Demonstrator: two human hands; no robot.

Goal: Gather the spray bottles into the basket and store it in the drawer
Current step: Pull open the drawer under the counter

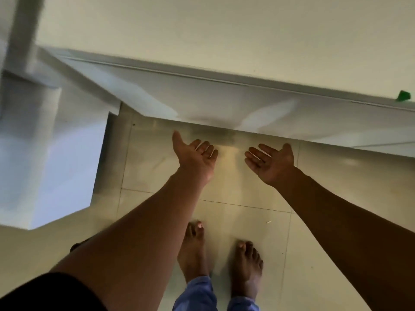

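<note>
My left hand (pixel 195 157) and my right hand (pixel 270 161) are stretched out side by side above the floor, palms up, fingers spread, with nothing in them. In front of them runs a long white cabinet front (pixel 224 104) under a pale countertop (pixel 202 30). A small green object (pixel 403 96) pokes in at the counter's edge on the far right; what it is I cannot tell. No spray bottle and no basket show in this view. The picture is blurred.
A white block of furniture (pixel 54 167) stands at the left, close to my left arm. Glossy beige floor tiles (pixel 247 221) lie below. My bare feet (pixel 244 268) stand on them, near the cabinet.
</note>
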